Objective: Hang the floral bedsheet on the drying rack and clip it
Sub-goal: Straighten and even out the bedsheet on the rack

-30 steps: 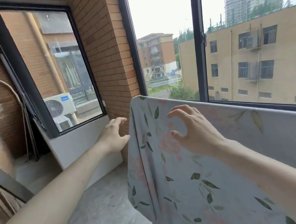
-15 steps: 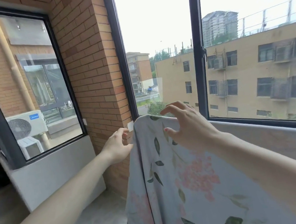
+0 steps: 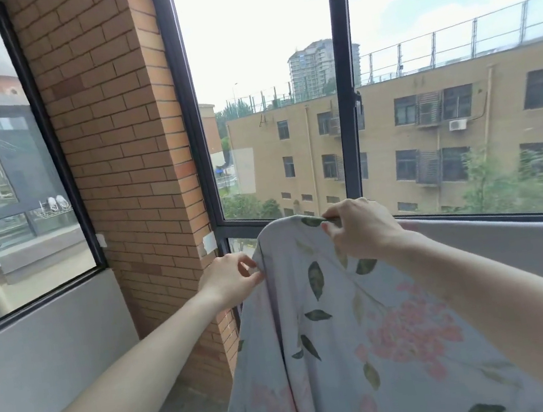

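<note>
Hanging in front of me, the floral bedsheet (image 3: 367, 338) draped down from its top fold, pale blue with green leaves and pink blossoms, and filled the lower middle of my view. Whatever bar carried it was hidden under the cloth, so I could not tell the rack itself. Behind it stood the dark-framed window (image 3: 346, 99), with a brick pillar (image 3: 125, 156) to the left. My right hand (image 3: 359, 228) had its grip clenched on the top fold, fingers curled round the cloth. My left hand (image 3: 230, 282) pinched the sheet's left edge just below, thumb and fingers pressed on the hem.
</note>
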### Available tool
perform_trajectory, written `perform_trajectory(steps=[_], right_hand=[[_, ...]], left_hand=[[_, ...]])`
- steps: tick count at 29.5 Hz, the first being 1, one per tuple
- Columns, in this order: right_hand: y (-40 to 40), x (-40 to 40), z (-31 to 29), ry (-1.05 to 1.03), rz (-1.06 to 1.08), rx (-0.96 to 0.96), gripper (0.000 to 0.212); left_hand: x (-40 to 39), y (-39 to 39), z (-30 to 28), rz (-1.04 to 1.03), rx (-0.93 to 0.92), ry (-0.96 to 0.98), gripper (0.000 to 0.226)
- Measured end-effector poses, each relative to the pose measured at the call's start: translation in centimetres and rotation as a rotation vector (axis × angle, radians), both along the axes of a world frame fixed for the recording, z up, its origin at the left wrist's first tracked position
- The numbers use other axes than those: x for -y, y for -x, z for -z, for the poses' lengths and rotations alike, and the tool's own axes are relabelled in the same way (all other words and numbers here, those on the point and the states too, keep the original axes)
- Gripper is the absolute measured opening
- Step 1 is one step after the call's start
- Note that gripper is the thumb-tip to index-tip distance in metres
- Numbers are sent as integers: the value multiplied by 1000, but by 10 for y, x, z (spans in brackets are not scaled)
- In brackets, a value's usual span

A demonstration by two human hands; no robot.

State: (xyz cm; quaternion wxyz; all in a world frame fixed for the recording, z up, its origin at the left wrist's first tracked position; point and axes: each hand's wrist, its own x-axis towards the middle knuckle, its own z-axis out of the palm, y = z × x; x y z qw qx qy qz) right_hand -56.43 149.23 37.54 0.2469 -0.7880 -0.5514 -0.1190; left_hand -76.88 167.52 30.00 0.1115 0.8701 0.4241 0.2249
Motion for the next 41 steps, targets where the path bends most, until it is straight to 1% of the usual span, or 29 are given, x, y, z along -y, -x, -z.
perform_trajectory(steps=[2, 4, 6, 8, 11, 16, 19, 21, 23, 27, 28, 30, 32, 34, 36, 38, 40, 41], right_hand=[[-2, 0, 2, 3, 25, 8, 26], [0, -2, 5, -4, 31, 4, 26], [2, -2, 5, -13, 40, -5, 24], [1, -1, 5, -26, 37, -15, 23], [3, 1, 4, -32, 42, -13, 22], [3, 3, 4, -37, 30, -13, 22], [4, 3, 2, -24, 34, -8, 22], [4, 2, 2, -12, 47, -4, 23], [3, 2, 1, -8, 63, -3, 25], [2, 3, -1, 6, 76, -5, 25], [1, 5, -2, -2, 79, -1, 25], [2, 7, -2, 0, 81, 22, 26], [5, 8, 1, 2, 80, 48, 26], [6, 6, 1, 5, 80, 56, 27], [8, 5, 1, 4, 82, 60, 28], [9, 4, 0, 5, 83, 59, 28], [10, 5, -1, 3, 81, 62, 28], [11, 6, 0, 9, 80, 60, 28]], left_hand=[[-2, -3, -1, -37, 29, -48, 31], [-7, -2, -2, -32, 48, -50, 25], [-15, -4, -2, 4, 43, -60, 16], [-16, -7, -4, 8, 17, -107, 13], [-26, -7, -12, 4, -22, -189, 13], [-48, -1, -45, -3, -6, -262, 15], [-56, -11, -65, 28, -66, -383, 21], [-60, -22, -72, 61, -103, -422, 23], [-57, -35, -69, 96, -133, -370, 24], [-48, -46, -39, 186, -309, -114, 20], [-50, -44, -34, 200, -299, -72, 20], [-56, -31, -23, 206, -199, 5, 20], [-58, -15, -10, 191, -107, 20, 18], [-60, 3, 8, 149, -51, 18, 13], [-63, 17, 29, 119, -64, 43, 13], [-61, 25, 47, 105, -138, 94, 22], [-59, 22, 57, 93, -150, 60, 32], [-59, 19, 61, 82, -137, 24, 32]])
